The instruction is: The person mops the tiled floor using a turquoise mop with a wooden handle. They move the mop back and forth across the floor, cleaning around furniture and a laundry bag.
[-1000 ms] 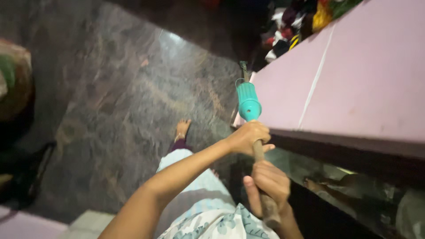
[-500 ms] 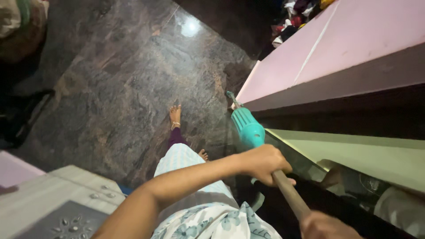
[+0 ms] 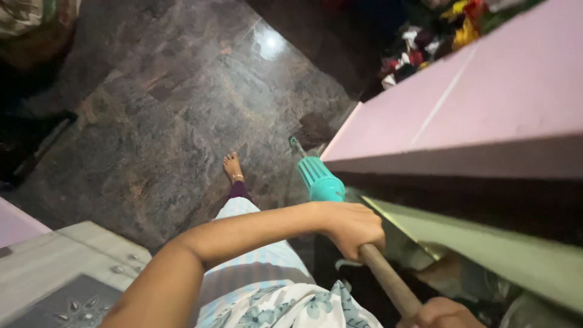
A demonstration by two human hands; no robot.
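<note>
My left hand (image 3: 351,228) grips a brown wooden stick (image 3: 388,283) just below its ribbed teal plastic sleeve (image 3: 319,180). The stick slants down toward the dark stone floor (image 3: 152,115), and its thin lower tip (image 3: 295,144) sits beside the foot of a pink slab (image 3: 461,115). At the bottom edge, my right hand (image 3: 442,314) holds the same stick higher up; only its knuckles show. My bare foot (image 3: 232,167) stands on the floor to the left of the stick.
The pink slab juts out at the right over a dark recess and a pale green ledge (image 3: 486,252). Colourful flowers (image 3: 437,36) lie at the top right. A grey patterned box (image 3: 67,276) sits at the lower left, bundled cloth (image 3: 36,24) at the top left.
The view has swung down and left, so the grey box now shows. Both hands stay on the stick, which has slid down and inward along the pink slab.
</note>
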